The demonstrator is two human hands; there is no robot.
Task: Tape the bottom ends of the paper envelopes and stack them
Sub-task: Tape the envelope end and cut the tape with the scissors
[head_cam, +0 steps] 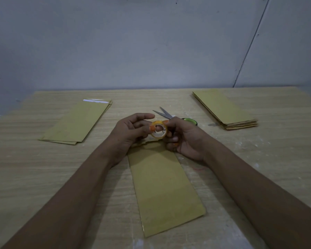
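A small roll of clear tape [158,132] is held up between both hands over the table's middle. My left hand [131,131] holds it with a finger through the core and the thumb on its rim. My right hand [182,139] pinches the roll's right edge with curled fingers. Under the hands lies a single brown envelope [162,186], lengthwise toward me, its far end crumpled beneath the roll. A short stack of envelopes [77,121] with clear tape at its far end lies at the left. A thicker stack of envelopes [224,109] lies at the right.
Scissors [166,115] with green handles lie open just behind my right hand. The wooden table [43,177] ends at a grey wall behind. White specks dot the table on the right side.
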